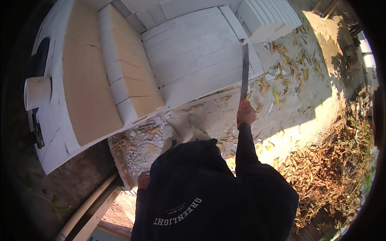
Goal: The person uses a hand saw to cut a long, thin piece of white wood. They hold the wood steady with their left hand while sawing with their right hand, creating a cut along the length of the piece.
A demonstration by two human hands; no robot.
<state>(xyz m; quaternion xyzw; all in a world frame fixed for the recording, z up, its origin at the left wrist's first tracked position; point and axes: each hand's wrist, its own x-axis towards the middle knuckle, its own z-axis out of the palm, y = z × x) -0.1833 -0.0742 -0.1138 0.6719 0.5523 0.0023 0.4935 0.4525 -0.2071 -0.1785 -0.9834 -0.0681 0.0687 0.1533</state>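
Note:
My right hand (247,115) is closed round the red handle (242,106) of a handsaw. The saw's long dark blade (245,72) points away from me, over the right edge strip of a low white platform (193,52) made of long boards or blocks. Whether the blade touches the platform I cannot tell. My left hand (143,179) hangs low at my left side, close to my dark shirt. Nothing shows in it, and its fingers are too small and partly hidden to read.
White blocks with tan faces (128,76) form a step left of the platform. A white pipe stub (38,92) juts out farther left. Ribbed white slabs (269,20) stand at the back right. White chips (157,124) and dry leaves (325,172) litter the ground.

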